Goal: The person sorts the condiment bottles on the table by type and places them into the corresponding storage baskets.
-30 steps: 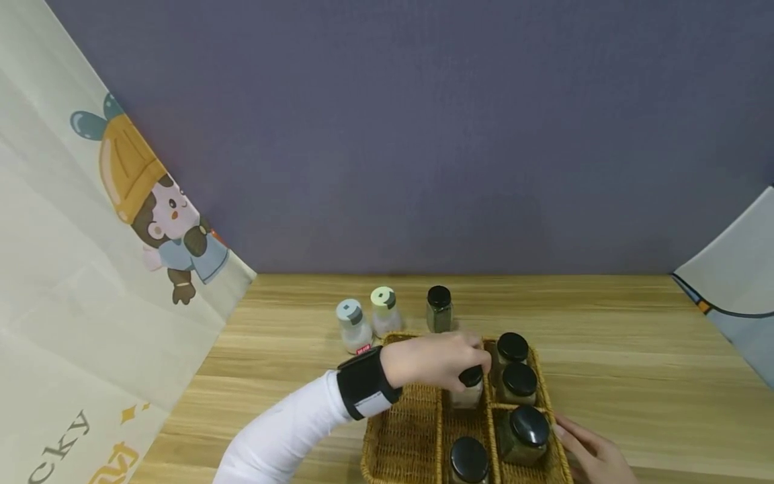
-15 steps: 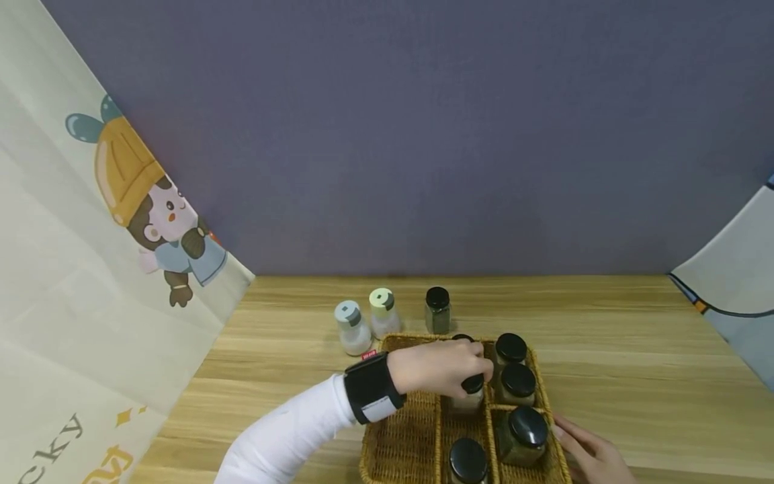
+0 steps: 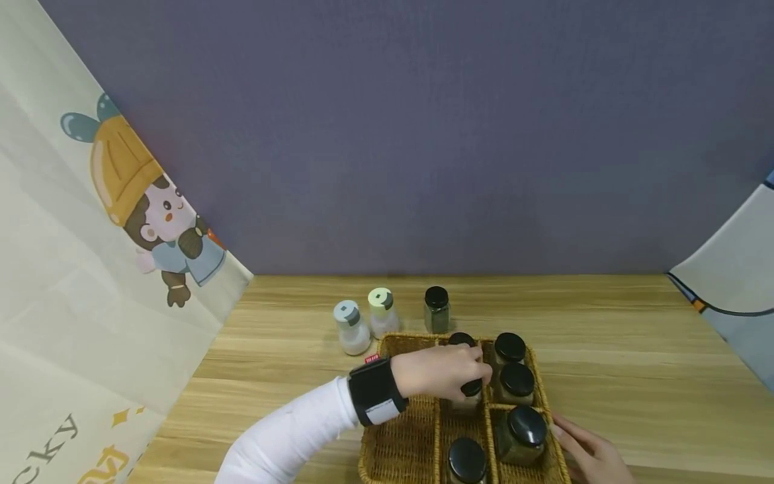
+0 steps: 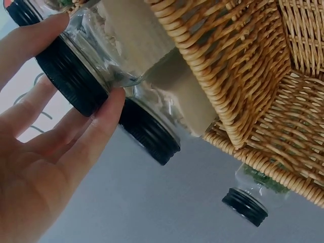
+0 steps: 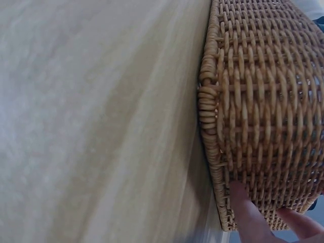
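Observation:
My left hand point(image 3: 444, 371) holds a glass spice jar point(image 3: 471, 388) by its black lid, thumb and fingers round it. The jar stands in the middle section of a divided wicker basket point(image 3: 402, 440), with pale contents showing in the left wrist view. Just behind it in that section is another black-lidded jar point(image 3: 461, 339). My right hand point(image 3: 592, 456) rests against the basket's right outer side, its fingers point(image 5: 248, 212) touching the weave in the right wrist view.
A black-lidded jar with green contents point(image 3: 437, 310) and two white-bodied shakers, one with a blue top point(image 3: 352, 328), one yellow-green point(image 3: 383, 313), stand behind the basket. The basket's right sections hold several jars point(image 3: 527, 430); one more point(image 3: 467, 460) sits at the middle front.
My left hand has sunk slightly with the jar, which sits lower in the middle section. The lid of the jar behind has come into view. My right hand has stayed at the basket's side.

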The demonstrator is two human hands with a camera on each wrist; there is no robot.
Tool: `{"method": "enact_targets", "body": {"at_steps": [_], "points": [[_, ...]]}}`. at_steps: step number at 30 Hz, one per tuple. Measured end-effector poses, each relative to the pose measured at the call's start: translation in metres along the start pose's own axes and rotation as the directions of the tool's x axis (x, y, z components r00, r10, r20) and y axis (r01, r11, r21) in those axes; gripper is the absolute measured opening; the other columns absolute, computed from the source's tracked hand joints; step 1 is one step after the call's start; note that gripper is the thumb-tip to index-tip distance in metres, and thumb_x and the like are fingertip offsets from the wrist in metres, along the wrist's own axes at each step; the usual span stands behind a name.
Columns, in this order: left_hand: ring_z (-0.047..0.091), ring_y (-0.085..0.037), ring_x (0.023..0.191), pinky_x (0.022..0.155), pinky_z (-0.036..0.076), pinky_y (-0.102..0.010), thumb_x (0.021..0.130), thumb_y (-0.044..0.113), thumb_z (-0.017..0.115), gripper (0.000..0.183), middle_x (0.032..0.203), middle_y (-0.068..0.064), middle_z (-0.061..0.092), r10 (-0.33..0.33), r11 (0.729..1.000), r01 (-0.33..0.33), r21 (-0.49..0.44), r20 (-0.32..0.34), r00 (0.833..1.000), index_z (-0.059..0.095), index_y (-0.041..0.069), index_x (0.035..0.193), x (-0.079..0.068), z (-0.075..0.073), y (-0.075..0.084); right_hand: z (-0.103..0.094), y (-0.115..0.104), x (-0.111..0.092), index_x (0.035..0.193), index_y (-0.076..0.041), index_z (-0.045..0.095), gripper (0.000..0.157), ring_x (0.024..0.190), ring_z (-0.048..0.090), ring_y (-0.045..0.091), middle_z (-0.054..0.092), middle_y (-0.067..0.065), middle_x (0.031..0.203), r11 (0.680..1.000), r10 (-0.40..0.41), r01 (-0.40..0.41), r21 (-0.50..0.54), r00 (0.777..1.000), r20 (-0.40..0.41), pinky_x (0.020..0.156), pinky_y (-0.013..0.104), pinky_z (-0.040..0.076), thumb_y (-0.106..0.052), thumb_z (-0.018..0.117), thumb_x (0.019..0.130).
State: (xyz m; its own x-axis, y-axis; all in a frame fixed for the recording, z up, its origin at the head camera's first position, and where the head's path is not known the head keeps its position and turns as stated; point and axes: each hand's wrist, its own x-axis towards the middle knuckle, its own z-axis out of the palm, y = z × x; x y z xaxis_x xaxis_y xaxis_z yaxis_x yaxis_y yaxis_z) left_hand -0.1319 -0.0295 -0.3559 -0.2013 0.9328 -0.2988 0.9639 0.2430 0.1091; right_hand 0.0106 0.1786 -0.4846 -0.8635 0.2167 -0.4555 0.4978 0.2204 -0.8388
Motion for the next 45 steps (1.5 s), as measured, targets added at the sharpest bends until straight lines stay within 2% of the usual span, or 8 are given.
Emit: {"method": "enact_targets", "body": {"at_steps": [6,15,21,29,38,45], "points": [[0.052,-0.006,0.084,0.06,0.038,-0.01,0.081,0.018,0.064,0.03,0.113,-0.002,0.052,0.005,1.0,-0.005,-0.004,0.0,1.0,0.054,0.018,0.109,0.0,0.003,0.0,0.0,0.0,0.0,0.132,0.007,0.033,0.074,0.093,0.059,0.035,0.033,0.034,0.13,1.0,0.004,-0.004,0.003,1.0,0.002,0.068,0.038,0.054,-0.049,0.048,0.085],[0.054,-0.009,0.093,0.065,0.04,-0.009,0.08,0.019,0.065,0.031,0.12,-0.006,0.05,0.003,1.0,-0.003,0.0,0.002,1.0,0.054,0.018,0.11,0.001,0.006,0.0,0.0,0.002,0.001,0.132,0.007,0.033,0.075,0.093,0.059,0.035,0.033,0.033,0.13,1.0,0.005,-0.005,-0.006,1.0,-0.002,0.068,0.038,0.054,-0.049,0.048,0.085],[0.053,-0.009,0.095,0.066,0.041,-0.009,0.08,0.02,0.064,0.036,0.117,-0.002,0.051,0.004,1.0,-0.004,0.02,-0.005,1.0,0.052,0.018,0.114,0.0,0.007,-0.001,0.0,0.002,0.001,0.132,0.007,0.033,0.075,0.094,0.058,0.036,0.032,0.033,0.13,1.0,0.007,-0.007,-0.001,1.0,-0.005,0.068,0.038,0.054,-0.05,0.048,0.085],[0.05,-0.009,0.087,0.066,0.038,-0.009,0.081,0.022,0.064,0.033,0.106,0.003,0.053,0.047,0.988,-0.037,0.147,-0.062,0.997,0.055,0.019,0.113,-0.004,0.008,0.002,0.002,0.002,0.001,0.132,0.007,0.033,0.074,0.095,0.058,0.035,0.033,0.033,0.13,1.0,0.0,0.0,0.014,1.0,-0.018,0.068,0.038,0.054,-0.048,0.049,0.085],[0.047,-0.007,0.083,0.067,0.037,-0.01,0.083,0.022,0.062,0.029,0.104,0.004,0.054,0.071,0.982,-0.049,0.18,-0.117,0.991,0.057,0.021,0.111,-0.008,0.009,0.003,0.0,0.001,0.001,0.131,0.006,0.035,0.074,0.087,0.062,0.027,0.037,0.032,0.128,0.999,0.001,-0.002,-0.041,1.0,-0.03,0.064,0.035,0.054,-0.05,0.048,0.085],[0.048,-0.007,0.085,0.073,0.039,-0.012,0.082,0.025,0.063,0.029,0.103,0.005,0.055,0.069,0.985,-0.041,0.168,-0.162,0.984,0.058,0.021,0.11,-0.012,0.006,0.0,0.001,0.001,0.001,0.131,0.006,0.034,0.074,0.092,0.06,0.033,0.035,0.033,0.129,1.0,0.004,-0.004,-0.011,1.0,-0.021,0.066,0.037,0.054,-0.05,0.048,0.085]]}}
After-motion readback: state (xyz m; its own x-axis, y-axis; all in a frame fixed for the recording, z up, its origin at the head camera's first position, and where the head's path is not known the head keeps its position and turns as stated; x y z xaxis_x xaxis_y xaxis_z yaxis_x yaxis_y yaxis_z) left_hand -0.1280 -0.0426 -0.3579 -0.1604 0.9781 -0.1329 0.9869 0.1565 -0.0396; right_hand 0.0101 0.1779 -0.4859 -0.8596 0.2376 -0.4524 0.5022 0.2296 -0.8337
